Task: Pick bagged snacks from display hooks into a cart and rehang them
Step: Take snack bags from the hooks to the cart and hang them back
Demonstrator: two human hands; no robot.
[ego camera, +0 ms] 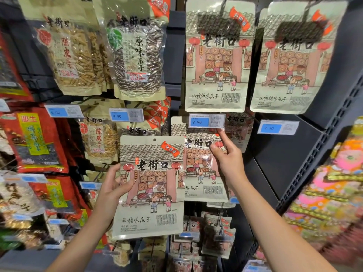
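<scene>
My left hand (113, 186) grips the left edge of a cream snack bag (151, 193) printed with a street-stall drawing, held upright in front of the rack, its hang hole free at the top. My right hand (225, 156) pinches the top right of a matching bag (202, 173) that hangs on the rack just behind and right of the first. Its index finger points up and touches the blue price tag (206, 121) at the hook's tip. Two more matching bags (218, 55) (290, 59) hang above.
Sunflower seed bags (137, 55) and orange-peel seed bags (74, 54) hang at upper left, red bags (35, 142) at far left. A dark slotted shelf upright (322, 146) runs diagonally on the right, with colourful packs (334, 193) beyond. Smaller bags (216, 232) hang below.
</scene>
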